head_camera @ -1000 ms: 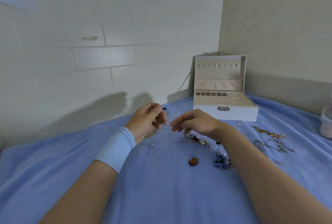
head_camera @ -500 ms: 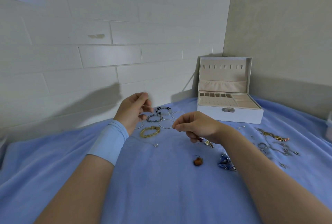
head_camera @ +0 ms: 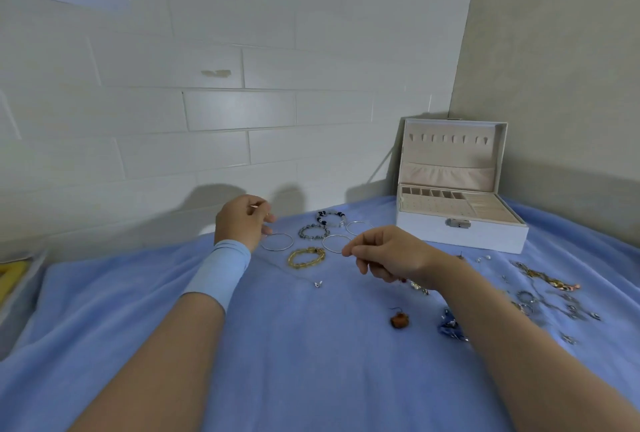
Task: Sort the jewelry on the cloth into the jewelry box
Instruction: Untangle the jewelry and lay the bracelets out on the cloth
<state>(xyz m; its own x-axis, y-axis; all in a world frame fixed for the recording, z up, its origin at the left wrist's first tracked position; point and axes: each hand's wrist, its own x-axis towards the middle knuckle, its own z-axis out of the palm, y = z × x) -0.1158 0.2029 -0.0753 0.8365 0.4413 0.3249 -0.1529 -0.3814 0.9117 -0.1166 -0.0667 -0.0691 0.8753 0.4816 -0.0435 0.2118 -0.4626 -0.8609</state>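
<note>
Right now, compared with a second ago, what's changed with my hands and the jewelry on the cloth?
Your left hand drew away to the left, uncovering the bracelets; a thin chain with a pendant now seems to trail from it across the cloth. The right hand hardly shifted; each grip stays pinched, likely on it. Jewelry box and loose pieces unchanged.

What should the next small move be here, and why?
Probably raise both hands toward the open jewelry box. The left hand and right hand have pinched fingertips, seemingly on a thin chain whose pendant lies on the cloth. The grip itself is too fine to confirm.
</note>
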